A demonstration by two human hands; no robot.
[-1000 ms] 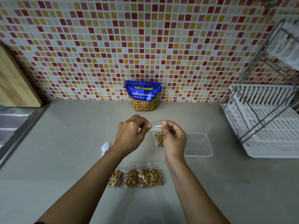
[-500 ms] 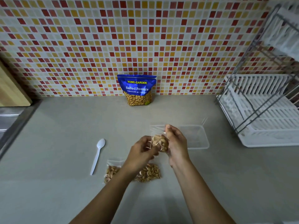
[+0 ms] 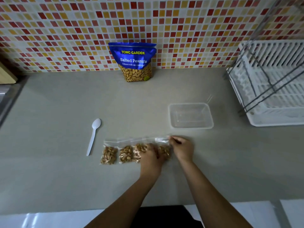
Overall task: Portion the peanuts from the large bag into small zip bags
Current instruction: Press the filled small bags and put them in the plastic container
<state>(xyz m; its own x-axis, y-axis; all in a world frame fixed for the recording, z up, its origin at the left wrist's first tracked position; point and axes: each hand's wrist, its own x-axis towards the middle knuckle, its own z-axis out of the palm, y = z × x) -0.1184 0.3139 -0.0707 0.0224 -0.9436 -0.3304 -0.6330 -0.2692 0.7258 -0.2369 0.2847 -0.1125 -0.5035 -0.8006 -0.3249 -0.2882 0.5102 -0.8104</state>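
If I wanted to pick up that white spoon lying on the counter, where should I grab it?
Probably the slim handle of the white spoon, pinched across its sides from above: it lies flat, bowl away from the person, with bare counter on either side.

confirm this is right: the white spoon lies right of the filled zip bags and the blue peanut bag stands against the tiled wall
No. The head view shows the white spoon lying left of the filled zip bags, not right. The blue peanut bag does stand against the tiled wall.
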